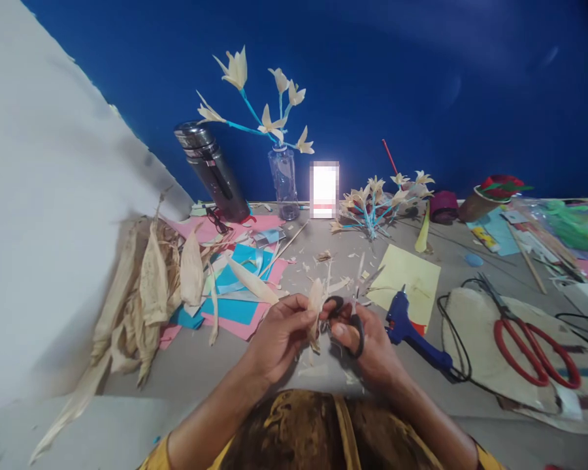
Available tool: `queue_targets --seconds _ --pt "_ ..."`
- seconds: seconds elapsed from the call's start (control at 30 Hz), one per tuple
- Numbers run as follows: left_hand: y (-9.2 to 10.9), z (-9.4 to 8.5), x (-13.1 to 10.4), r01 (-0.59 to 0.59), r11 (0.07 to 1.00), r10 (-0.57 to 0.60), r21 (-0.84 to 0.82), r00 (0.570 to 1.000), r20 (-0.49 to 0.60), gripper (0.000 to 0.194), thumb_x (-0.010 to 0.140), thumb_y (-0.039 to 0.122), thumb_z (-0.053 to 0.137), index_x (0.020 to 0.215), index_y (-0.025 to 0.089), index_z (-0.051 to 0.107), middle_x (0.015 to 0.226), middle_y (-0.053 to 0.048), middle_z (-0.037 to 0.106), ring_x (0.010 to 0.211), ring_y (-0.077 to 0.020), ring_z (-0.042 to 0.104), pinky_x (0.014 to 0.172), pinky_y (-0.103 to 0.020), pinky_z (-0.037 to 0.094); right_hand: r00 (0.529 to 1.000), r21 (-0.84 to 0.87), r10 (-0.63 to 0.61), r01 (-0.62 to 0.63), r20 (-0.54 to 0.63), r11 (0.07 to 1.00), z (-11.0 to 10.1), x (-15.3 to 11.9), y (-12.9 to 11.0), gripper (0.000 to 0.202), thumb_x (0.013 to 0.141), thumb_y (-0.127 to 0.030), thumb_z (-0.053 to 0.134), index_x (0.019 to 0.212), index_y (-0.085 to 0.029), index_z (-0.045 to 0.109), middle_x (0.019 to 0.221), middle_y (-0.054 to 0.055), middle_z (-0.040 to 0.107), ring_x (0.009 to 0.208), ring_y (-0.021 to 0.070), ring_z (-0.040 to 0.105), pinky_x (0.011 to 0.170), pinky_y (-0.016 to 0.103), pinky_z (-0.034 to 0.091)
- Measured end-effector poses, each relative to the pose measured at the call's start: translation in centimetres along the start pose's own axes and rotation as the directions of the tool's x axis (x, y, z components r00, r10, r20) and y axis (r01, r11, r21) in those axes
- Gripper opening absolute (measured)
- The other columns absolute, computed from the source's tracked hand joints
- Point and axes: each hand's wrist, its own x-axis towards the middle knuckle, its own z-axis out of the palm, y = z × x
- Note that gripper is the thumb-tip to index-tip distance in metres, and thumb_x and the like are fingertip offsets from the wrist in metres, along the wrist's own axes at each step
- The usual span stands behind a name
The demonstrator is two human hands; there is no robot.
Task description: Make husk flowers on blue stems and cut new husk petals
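Observation:
Between the thumb and fingers of my left hand (pixel 287 329) is a small pale piece of dried corn husk (pixel 315 297), held upright near the table's front edge. My right hand (pixel 367 336) grips a small pair of black-handled scissors (pixel 357 329), blades pointing away from me and spread apart. The scissors are just right of the husk, with one black handle loop close to my left fingertips. Husk scraps (pixel 340 284) lie on the table beyond both hands. A blue glue gun (pixel 416 333) rests to the right of my right hand.
Dried corn husks (pixel 151 287) are heaped at the left, beside coloured paper (pixel 240 284). Husk flowers stand in a clear bottle (pixel 283 183) near a dark flask (pixel 215 173). More husk flowers (pixel 372 199) lie at the back. Large red-handled scissors (pixel 534 349) sit at the right.

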Motion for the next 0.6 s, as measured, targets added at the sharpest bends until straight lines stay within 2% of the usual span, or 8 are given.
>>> queue_targets --seconds 0.07,0.17,0.3,0.47,0.6 --pt "-0.7 0.2 0.2 0.021 1.000 -0.021 -0.018 1.000 -0.005 0.026 0.062 0.021 0.087 0.067 0.015 0.062 0.066 -0.001 0.066 0.057 -0.0107 0.058 0.057 -0.022 0.045 0.995 -0.016 -0.001 -0.001 -0.099 1.000 0.4 0.4 -0.5 0.039 0.068 -0.044 0.077 0.094 -0.017 0.067 0.080 0.003 0.065 0.067 0.0157 0.055 0.061 0.026 0.045" --pt "-1.3 0.3 0.3 0.010 1.000 -0.010 0.024 1.000 -0.006 0.027 0.061 0.022 0.087 0.064 0.015 0.061 0.059 0.000 0.061 0.052 -0.0097 0.053 0.053 -0.021 0.040 0.987 -0.023 0.001 -0.005 -0.163 1.000 0.9 0.8 -1.1 0.032 0.065 -0.039 0.076 0.085 -0.018 0.064 0.070 0.000 0.061 0.061 0.0143 0.052 0.056 0.025 0.045" --pt "-1.5 0.2 0.3 -0.050 0.984 0.053 0.170 0.998 -0.016 0.027 0.067 0.028 0.085 0.064 0.015 0.062 0.057 0.001 0.058 0.052 -0.0094 0.050 0.053 -0.022 0.037 0.978 -0.054 -0.006 -0.005 -0.207 0.999 1.2 1.0 -1.5 0.029 0.065 -0.043 0.074 0.076 -0.020 0.059 0.066 -0.001 0.058 0.058 0.0129 0.050 0.052 0.023 0.044" --pt "-1.1 -0.1 0.5 -0.127 0.951 0.126 0.283 0.992 0.022 0.028 0.069 0.033 0.085 0.066 0.016 0.063 0.057 0.001 0.056 0.053 -0.0099 0.048 0.054 -0.023 0.035 0.976 -0.084 -0.015 -0.003 -0.218 0.996 1.0 1.2 -0.9 0.031 0.067 -0.044 0.072 0.080 -0.019 0.059 0.066 -0.001 0.057 0.057 0.0127 0.049 0.051 0.023 0.043" --pt "-1.1 -0.5 0.5 -0.039 0.976 0.026 0.213 0.998 0.063 0.028 0.069 0.032 0.085 0.070 0.015 0.063 0.060 0.001 0.057 0.053 -0.0097 0.047 0.053 -0.022 0.034 0.974 -0.007 0.016 -0.018 -0.227 1.000 0.9 1.4 -0.1 0.031 0.066 -0.040 0.075 0.082 -0.019 0.060 0.068 -0.002 0.057 0.056 0.0118 0.048 0.051 0.022 0.041"
